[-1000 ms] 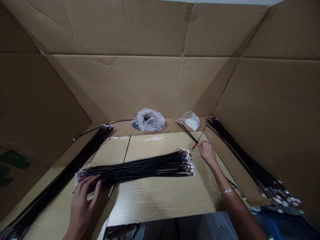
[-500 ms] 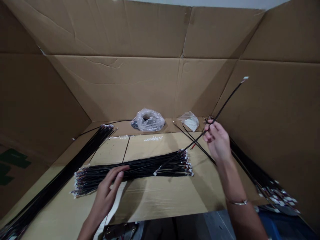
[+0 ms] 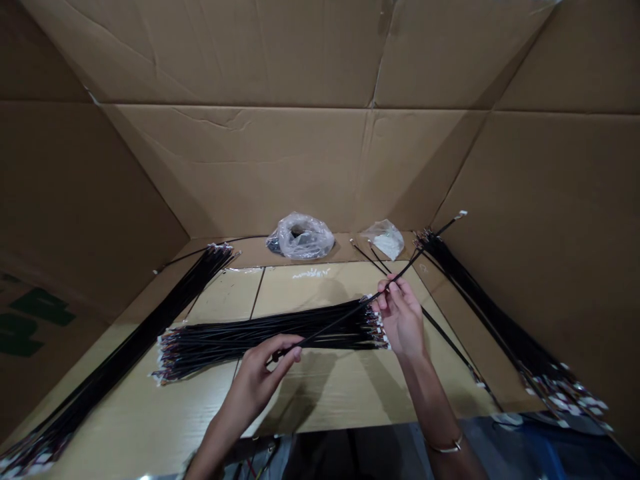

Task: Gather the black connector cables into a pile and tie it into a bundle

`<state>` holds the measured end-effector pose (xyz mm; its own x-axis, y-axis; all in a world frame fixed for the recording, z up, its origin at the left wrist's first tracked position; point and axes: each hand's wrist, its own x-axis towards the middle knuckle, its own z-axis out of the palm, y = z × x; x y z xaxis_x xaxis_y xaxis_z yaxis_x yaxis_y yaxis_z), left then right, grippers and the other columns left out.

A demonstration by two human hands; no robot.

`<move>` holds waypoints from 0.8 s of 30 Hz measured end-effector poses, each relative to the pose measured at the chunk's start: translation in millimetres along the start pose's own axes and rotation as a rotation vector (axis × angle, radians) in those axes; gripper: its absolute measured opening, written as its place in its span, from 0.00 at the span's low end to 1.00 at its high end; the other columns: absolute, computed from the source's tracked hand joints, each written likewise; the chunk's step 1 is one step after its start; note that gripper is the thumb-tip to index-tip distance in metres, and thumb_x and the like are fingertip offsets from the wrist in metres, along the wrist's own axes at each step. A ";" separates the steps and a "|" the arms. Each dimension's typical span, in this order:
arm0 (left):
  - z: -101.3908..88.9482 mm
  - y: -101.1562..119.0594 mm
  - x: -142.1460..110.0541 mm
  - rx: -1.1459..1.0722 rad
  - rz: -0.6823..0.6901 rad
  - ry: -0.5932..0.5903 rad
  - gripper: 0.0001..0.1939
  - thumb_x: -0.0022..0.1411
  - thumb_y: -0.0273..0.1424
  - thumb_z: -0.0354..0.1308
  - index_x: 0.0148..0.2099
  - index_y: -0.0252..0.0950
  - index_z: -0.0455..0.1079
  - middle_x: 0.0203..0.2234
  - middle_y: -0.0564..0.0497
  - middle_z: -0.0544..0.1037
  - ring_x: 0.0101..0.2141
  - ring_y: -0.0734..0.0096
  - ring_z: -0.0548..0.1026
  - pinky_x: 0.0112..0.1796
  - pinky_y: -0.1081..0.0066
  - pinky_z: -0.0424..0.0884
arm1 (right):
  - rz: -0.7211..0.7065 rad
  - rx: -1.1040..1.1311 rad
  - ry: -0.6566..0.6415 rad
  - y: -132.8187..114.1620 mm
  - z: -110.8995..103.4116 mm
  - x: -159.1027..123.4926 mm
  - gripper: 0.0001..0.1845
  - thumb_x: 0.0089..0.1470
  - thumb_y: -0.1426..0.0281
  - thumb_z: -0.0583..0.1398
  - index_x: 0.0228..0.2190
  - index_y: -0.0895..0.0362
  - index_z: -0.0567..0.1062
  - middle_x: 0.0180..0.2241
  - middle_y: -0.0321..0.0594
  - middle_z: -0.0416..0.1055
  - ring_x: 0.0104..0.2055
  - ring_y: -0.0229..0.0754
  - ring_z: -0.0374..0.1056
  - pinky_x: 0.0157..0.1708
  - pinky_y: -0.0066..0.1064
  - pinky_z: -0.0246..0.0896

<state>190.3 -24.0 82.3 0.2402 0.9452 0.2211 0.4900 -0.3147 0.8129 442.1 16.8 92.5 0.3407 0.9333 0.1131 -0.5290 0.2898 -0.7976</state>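
Note:
A thin black cable [image 3: 340,319] with a white connector at its upper right end stretches diagonally between both hands. My left hand [image 3: 267,363] pinches it near its lower end, and that end is hidden by the fingers. Farther along, my right hand [image 3: 401,312] grips the same cable between thumb and fingers. Beneath it lies a bundle of black cables [image 3: 225,340] with white connectors at both ends, laid crosswise. A few loose cables [image 3: 445,333] lie behind and to the right of my right hand.
Long cable bundles lie along the left side [image 3: 145,333] and right side [image 3: 480,300]. Near the back cardboard wall [image 3: 280,167] are a clear plastic bag with a dark coil [image 3: 305,239] and a small bag of white pieces [image 3: 387,241]. Cardboard walls rise on three sides.
My right hand has moved down and left with the cable. My left hand has moved right and closed on the cable's lower end. The view has shifted slightly.

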 end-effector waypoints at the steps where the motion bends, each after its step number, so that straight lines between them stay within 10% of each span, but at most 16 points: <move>1: -2.4 -1.8 -1.3 0.025 0.008 0.031 0.15 0.62 0.43 0.56 0.41 0.40 0.79 0.34 0.48 0.84 0.34 0.65 0.81 0.33 0.72 0.76 | 0.004 0.004 0.010 0.0 -2.4 0.7 0.15 0.45 0.63 0.69 0.34 0.52 0.71 0.28 0.31 0.68 0.22 0.31 0.58 0.23 0.25 0.62; 17: -77.4 -64.5 -26.2 0.229 -0.058 0.254 0.26 0.52 0.59 0.59 0.33 0.42 0.80 0.30 0.49 0.84 0.32 0.60 0.82 0.38 0.66 0.79 | -0.139 -0.111 0.309 -3.6 -87.8 33.6 0.24 0.35 0.62 0.73 0.34 0.54 0.73 0.27 0.31 0.74 0.23 0.31 0.65 0.26 0.26 0.68; 24: -101.5 -74.8 -40.6 0.215 -0.238 0.275 0.30 0.44 0.64 0.59 0.33 0.45 0.81 0.32 0.49 0.85 0.35 0.56 0.83 0.38 0.64 0.80 | -0.088 -0.129 0.303 14.3 -93.1 26.3 0.22 0.39 0.55 0.72 0.32 0.54 0.73 0.26 0.33 0.76 0.24 0.36 0.70 0.31 0.32 0.72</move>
<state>58.8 -29.9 67.1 -0.1191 0.9726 0.1995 0.6754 -0.0679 0.7343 515.9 25.8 28.8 0.6067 0.7947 0.0192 -0.3913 0.3196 -0.8630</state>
